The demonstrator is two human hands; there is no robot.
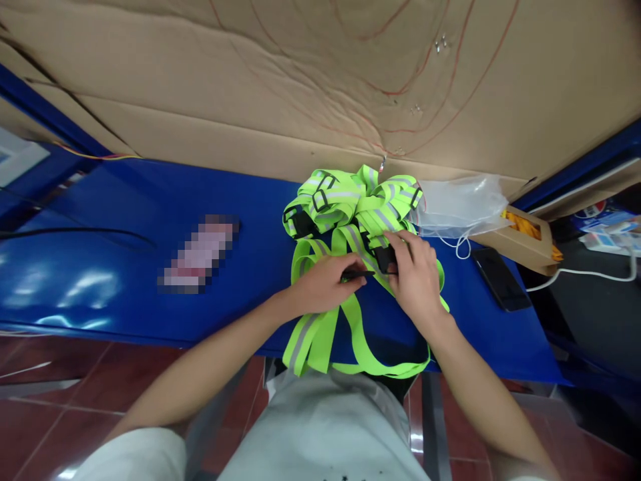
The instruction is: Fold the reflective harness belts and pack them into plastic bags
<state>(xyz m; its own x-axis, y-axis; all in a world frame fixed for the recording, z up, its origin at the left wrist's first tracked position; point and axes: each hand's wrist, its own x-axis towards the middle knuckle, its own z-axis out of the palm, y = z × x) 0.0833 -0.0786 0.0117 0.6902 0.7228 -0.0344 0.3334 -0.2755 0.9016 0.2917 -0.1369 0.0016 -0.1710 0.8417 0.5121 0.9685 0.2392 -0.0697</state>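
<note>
A pile of neon yellow-green reflective straps (345, 200) with grey stripes and black buckles lies on the blue table, against the cardboard panel. My left hand (328, 284) is closed, pinching a black buckle part (356, 274) between thumb and fingers. Just to its right, my right hand (415, 270) curls its fingers around another black buckle piece (384, 258) at the front of the pile. A gap separates the two black parts. Loose strap loops (306, 341) trail from under my hands toward the table's front edge, close to my body.
The blue table (130, 200) stretches to the left, where a blurred-out rectangular item (200, 254) lies. To the right are a clear plastic bag (461, 204), a black phone (501, 277), a white cable (575, 274) and a small cardboard box (515, 235). A cardboard panel (250, 87) rises behind.
</note>
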